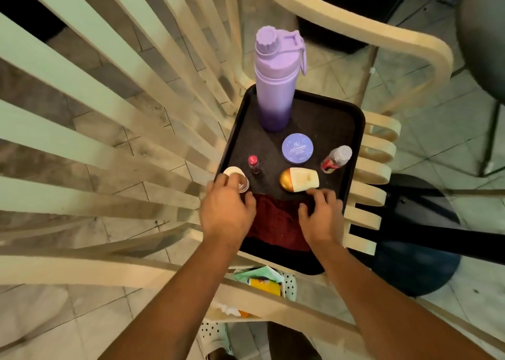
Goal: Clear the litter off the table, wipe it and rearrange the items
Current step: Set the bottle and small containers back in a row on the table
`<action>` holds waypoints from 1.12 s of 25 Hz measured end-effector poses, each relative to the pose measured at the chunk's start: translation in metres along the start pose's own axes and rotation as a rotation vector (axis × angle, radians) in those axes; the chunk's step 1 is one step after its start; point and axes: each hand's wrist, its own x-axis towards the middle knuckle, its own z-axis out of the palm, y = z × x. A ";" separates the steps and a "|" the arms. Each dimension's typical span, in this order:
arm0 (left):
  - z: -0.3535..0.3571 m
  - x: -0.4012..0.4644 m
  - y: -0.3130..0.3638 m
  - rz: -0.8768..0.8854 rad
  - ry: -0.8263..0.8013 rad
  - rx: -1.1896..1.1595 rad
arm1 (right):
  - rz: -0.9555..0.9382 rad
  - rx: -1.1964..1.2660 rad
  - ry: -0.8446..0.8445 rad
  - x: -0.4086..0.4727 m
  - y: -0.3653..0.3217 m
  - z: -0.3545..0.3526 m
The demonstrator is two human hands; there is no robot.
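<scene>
Litter seems already cleared: beneath the forearms, a perforated basket (pixel 289 284) holds wrappers, and no scraps show on the black tray (pixel 352 130) that rests on a cream plastic chair (pixel 382 168). Judging from this, rearranging is now in hand; whether the wiping is finished, one cannot tell. The left hand (pixel 225 209) curls its fingers around a small clear jar with a white lid (pixel 236 178) at the tray's left edge. The right hand (pixel 321 213) lies with loose fingers on a dark red cloth (pixel 276 220), which is crumpled between both hands. Just beyond the right hand lies a gold-capped cream bottle (pixel 299 179); farther away stand a round powder compact (pixel 297 148), a small red vial (pixel 254 164), a red-labelled bottle (pixel 335 159) and a tall purple flask (pixel 276 86).
</scene>
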 end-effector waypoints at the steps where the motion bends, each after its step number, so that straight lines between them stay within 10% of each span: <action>1: -0.002 0.003 -0.004 0.026 0.101 0.003 | -0.078 -0.093 -0.012 0.007 -0.006 -0.005; 11: 0.024 0.038 -0.015 -0.088 -0.071 -0.111 | -0.328 -0.597 -0.330 0.055 -0.019 0.000; 28: 0.001 0.005 -0.008 -0.038 0.097 -0.357 | -0.118 -0.168 -0.092 0.027 -0.015 -0.003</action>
